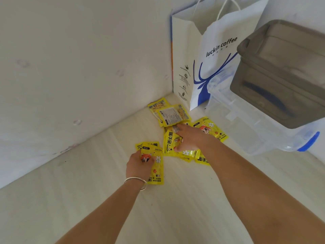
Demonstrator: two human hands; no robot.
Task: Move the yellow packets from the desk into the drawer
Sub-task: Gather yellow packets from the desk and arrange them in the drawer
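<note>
The left hand (139, 164) at the centre of the frame grips a yellow packet (155, 166), thumb curled over its printed front, with a second packet (146, 145) showing just behind it; a thin bangle (135, 180) circles that wrist. The right hand (189, 138), a little above and to the right, lies on a loose pile of packets (182, 148) with fingers curled onto the top one, its index finger reaching toward two packets (168, 113) lying back-side up near the wall corner. Another packet (211, 128) lies face up just right of that hand. All the packets rest on the pale worktop (88, 199); no drawer is in view. At upper right a white paper bag (211, 59) with blue print stands against the wall, beside a clear plastic box (246, 124) with a grey bin (281, 76) on top of it.
</note>
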